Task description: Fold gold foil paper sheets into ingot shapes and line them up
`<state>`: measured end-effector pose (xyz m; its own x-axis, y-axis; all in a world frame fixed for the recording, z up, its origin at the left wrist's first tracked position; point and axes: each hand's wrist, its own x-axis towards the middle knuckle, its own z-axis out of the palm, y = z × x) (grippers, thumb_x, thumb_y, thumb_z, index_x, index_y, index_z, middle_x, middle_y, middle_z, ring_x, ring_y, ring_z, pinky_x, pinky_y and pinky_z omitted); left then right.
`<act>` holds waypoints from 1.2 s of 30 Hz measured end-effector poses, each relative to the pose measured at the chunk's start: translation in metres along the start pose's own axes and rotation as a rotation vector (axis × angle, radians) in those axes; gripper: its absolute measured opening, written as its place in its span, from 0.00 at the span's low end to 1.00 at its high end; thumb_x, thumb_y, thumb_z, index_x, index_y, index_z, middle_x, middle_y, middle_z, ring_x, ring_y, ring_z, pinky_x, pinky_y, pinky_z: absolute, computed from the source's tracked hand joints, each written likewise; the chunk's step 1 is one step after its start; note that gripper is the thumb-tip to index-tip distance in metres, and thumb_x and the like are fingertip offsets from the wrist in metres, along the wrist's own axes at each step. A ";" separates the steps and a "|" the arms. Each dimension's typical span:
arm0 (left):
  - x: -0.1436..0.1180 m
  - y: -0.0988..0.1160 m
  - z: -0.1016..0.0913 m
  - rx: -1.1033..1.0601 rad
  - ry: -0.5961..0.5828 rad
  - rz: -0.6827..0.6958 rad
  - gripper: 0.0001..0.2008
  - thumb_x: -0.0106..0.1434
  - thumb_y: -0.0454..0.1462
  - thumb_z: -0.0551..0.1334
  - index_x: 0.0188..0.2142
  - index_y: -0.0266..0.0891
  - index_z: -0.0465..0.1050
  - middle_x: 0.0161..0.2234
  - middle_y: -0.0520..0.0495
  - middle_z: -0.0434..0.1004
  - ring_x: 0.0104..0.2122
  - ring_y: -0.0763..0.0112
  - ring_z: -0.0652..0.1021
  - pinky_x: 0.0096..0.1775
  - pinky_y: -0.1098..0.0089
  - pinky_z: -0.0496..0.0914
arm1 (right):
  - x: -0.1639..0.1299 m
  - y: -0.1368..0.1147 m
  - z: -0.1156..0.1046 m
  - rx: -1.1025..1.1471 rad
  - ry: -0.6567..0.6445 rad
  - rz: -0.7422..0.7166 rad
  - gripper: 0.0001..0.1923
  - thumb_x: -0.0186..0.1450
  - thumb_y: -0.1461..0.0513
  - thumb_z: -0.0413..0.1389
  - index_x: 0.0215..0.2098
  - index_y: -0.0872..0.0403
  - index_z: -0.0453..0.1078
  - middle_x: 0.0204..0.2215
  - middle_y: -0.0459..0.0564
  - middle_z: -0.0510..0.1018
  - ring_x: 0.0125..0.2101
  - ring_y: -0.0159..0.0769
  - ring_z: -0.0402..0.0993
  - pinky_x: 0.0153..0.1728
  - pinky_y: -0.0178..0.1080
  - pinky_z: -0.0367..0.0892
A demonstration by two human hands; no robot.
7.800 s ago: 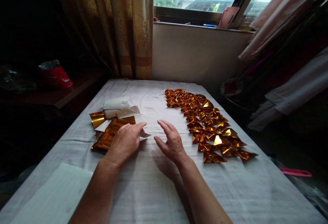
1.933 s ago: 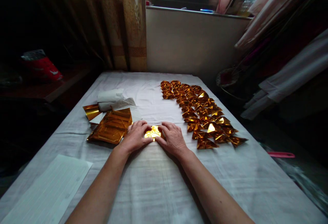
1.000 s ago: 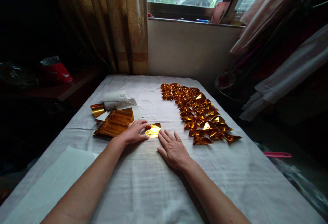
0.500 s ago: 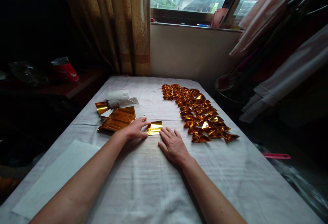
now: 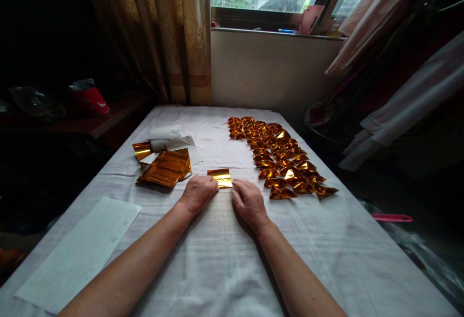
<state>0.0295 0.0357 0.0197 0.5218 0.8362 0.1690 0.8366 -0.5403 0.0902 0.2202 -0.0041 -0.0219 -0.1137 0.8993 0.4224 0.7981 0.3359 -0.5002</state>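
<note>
A flat gold sheet [image 5: 222, 176], seemingly yet to be shaped, lies between the left hand [image 5: 197, 193], fingers curled, pinch unclear, and right hand [image 5: 250, 202], fingers together; rightward, folded pieces [image 5: 281, 155] look done.

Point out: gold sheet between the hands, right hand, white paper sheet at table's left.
gold sheet [image 5: 223, 178]: head view, middle of upper face
right hand [image 5: 250, 204]: head view, back of hand
white paper sheet [image 5: 82, 252]: head view, upper face

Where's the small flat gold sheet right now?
In the head view, the gold sheet lies near the middle on the white cloth, between the left hand and right hand, left of the folded gold pieces.
</note>
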 end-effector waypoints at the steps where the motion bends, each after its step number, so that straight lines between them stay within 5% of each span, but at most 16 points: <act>1: 0.000 0.000 0.000 0.006 -0.001 -0.002 0.12 0.66 0.37 0.57 0.30 0.36 0.76 0.30 0.40 0.79 0.31 0.61 0.78 0.36 0.65 0.66 | 0.000 0.002 0.000 0.010 0.054 0.047 0.13 0.65 0.63 0.51 0.44 0.53 0.75 0.44 0.53 0.80 0.45 0.41 0.74 0.49 0.42 0.66; 6: -0.002 0.005 0.004 0.028 0.035 -0.065 0.16 0.69 0.37 0.53 0.30 0.36 0.76 0.29 0.38 0.80 0.29 0.61 0.78 0.33 0.65 0.65 | 0.004 -0.002 0.000 -0.040 0.043 0.128 0.14 0.68 0.59 0.51 0.30 0.50 0.76 0.30 0.49 0.79 0.36 0.38 0.73 0.41 0.38 0.65; 18: -0.020 0.030 0.003 -0.041 0.096 -0.043 0.16 0.71 0.42 0.51 0.35 0.42 0.76 0.33 0.46 0.82 0.32 0.66 0.80 0.34 0.69 0.67 | 0.026 -0.017 0.004 0.169 0.056 0.279 0.16 0.67 0.56 0.49 0.30 0.50 0.77 0.26 0.44 0.79 0.27 0.33 0.73 0.29 0.32 0.64; 23: -0.032 0.020 0.004 -0.245 0.247 -0.124 0.14 0.69 0.43 0.54 0.46 0.43 0.75 0.42 0.46 0.83 0.40 0.66 0.81 0.42 0.69 0.72 | 0.043 -0.020 -0.019 -0.112 0.277 0.038 0.15 0.69 0.59 0.48 0.42 0.51 0.78 0.35 0.53 0.79 0.37 0.40 0.71 0.43 0.40 0.63; 30: -0.040 0.003 0.013 -0.464 0.241 -0.387 0.18 0.69 0.41 0.54 0.57 0.44 0.68 0.45 0.46 0.82 0.44 0.64 0.81 0.45 0.67 0.74 | 0.025 -0.031 -0.006 -0.358 -0.054 -0.286 0.11 0.70 0.61 0.52 0.40 0.48 0.77 0.35 0.51 0.77 0.38 0.40 0.67 0.40 0.41 0.58; 36: -0.052 -0.006 0.015 -0.415 0.273 -0.202 0.14 0.68 0.38 0.54 0.46 0.44 0.77 0.48 0.46 0.80 0.49 0.64 0.78 0.53 0.61 0.71 | 0.005 -0.036 0.006 -0.298 -0.140 -0.366 0.09 0.69 0.61 0.53 0.35 0.50 0.75 0.32 0.49 0.76 0.36 0.38 0.66 0.38 0.39 0.58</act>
<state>-0.0001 -0.0029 -0.0043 0.2488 0.9020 0.3528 0.7508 -0.4098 0.5180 0.1868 -0.0100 -0.0064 -0.4802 0.7734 0.4138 0.8233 0.5601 -0.0914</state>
